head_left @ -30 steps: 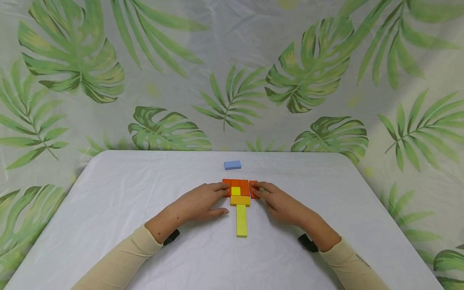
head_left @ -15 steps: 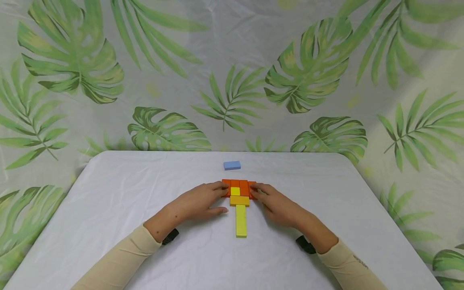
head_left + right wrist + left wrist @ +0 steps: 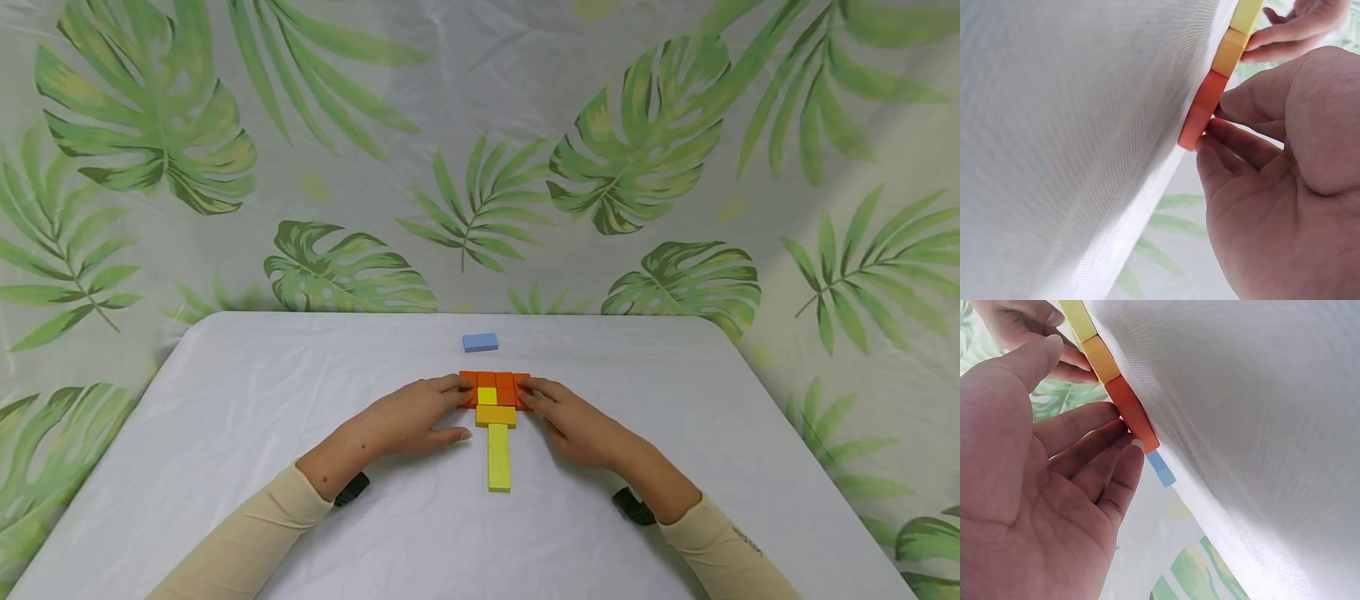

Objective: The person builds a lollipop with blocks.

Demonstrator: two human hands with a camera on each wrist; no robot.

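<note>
Red-orange blocks [image 3: 505,385] lie side by side in a row, with a small yellow block [image 3: 487,396] set among them. Below them come an orange block [image 3: 496,417] lying crosswise and a long yellow-green block [image 3: 498,458] pointing toward me. The fingertips of my left hand [image 3: 416,417] rest on the leftmost red-orange block [image 3: 1138,422], its thumb held apart lower down in the head view. From the opposite side, my right hand [image 3: 581,423] touches the rightmost red-orange block [image 3: 1202,109] with its fingertips. Fingers partly cover both end blocks.
A blue block [image 3: 480,342] lies by itself farther back on the white-covered table [image 3: 300,367]. Behind the table's far edge hangs a leaf-patterned cloth [image 3: 480,100]. Black straps [image 3: 633,506] show at both wrists.
My right hand has slid the rightmost red-orange block left, closing the narrow gap to its neighbour. My left hand has stayed nearly still on the leftmost block.
</note>
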